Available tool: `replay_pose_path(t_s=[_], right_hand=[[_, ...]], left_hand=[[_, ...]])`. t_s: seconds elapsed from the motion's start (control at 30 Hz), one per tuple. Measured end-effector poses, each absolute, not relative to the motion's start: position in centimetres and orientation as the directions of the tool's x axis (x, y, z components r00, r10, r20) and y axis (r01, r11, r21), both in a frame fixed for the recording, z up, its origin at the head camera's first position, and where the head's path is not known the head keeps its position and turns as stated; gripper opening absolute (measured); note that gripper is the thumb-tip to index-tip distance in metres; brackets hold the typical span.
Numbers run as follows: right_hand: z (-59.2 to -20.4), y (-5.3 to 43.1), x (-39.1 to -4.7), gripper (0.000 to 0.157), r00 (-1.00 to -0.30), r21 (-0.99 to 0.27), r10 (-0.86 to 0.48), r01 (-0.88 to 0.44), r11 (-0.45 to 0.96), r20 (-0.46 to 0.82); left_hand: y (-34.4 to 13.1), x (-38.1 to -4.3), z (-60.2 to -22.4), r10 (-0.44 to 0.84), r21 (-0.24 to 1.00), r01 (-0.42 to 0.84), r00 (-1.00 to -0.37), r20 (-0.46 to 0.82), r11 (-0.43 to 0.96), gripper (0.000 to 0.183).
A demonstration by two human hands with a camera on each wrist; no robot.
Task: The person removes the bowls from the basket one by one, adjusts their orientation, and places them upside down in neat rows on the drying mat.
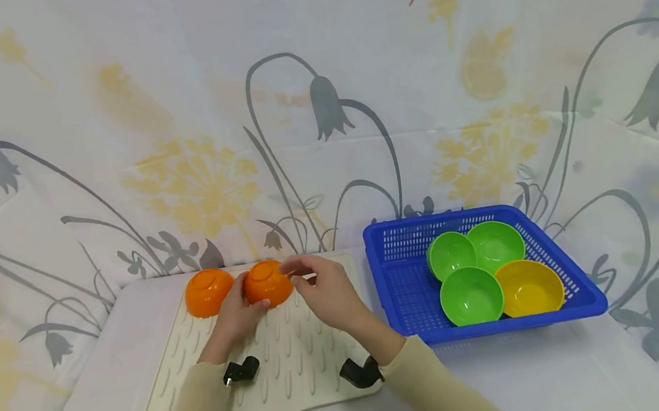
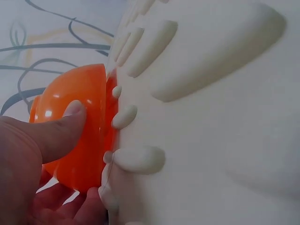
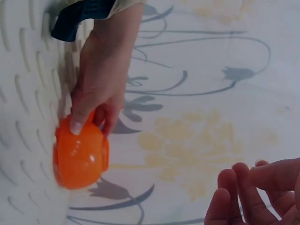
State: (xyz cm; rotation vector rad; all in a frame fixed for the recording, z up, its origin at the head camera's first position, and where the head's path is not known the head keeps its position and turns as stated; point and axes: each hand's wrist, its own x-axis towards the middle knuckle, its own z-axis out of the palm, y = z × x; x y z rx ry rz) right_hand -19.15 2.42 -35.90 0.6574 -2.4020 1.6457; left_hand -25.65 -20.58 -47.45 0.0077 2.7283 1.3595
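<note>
An orange bowl [image 1: 268, 287] sits upside down, rim toward the ribbed cream drying mat [image 1: 287, 377]. My left hand [image 1: 238, 314] grips it from the left side; in the left wrist view the thumb lies across the orange wall [image 2: 77, 140], with fingers at its other side. To the right of this bowl is my right hand [image 1: 332, 291], its fingers loosely bent and holding nothing. The right wrist view shows the right hand [image 3: 262, 192] apart from the bowl [image 3: 79, 154]. Just left of the held bowl, another orange bowl [image 1: 209, 293] lies inverted on the mat.
A blue plastic basket [image 1: 400, 338] stands to the right of the mat. Inside it are three green bowls [image 1: 472, 296] and a yellow bowl [image 1: 529, 287]. A flower-printed cloth [image 1: 325, 166] rises behind the white-covered table [image 1: 473, 364].
</note>
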Motion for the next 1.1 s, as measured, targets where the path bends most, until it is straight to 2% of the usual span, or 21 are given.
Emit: replay_pose_path(t_s=[0.3,0.63,0.83,1.1], right_hand=[[-33.3,8.3,-18.4,0.022,-0.890,-0.807,-0.213,-0.456,0.376,0.404],[-30.8,15.9,-20.3,0.021,-0.933,-0.878,-0.267,-0.328,0.349,0.242],[-31.4,20.7,-22.6,0.025,-0.950,-0.818,-0.271,-0.276,0.504,0.154],[-32.8,27.6,-23.9,0.035,-0.908,-0.726,-0.418,-0.271,0.632,-0.025]], left_hand=[[-20.5,-25.7,-47.2,0.072,0.785,0.003,-0.996,-0.053,0.620,0.085],[-20.4,-25.6,-47.2,0.063,0.791,-0.009,-0.996,-0.060,0.612,0.085],[-20.3,-25.6,-47.1,0.059,0.785,-0.006,-0.997,-0.054,0.619,0.086],[-20.4,-25.7,-47.3,0.046,0.784,-0.024,-0.997,-0.067,0.620,0.086]])
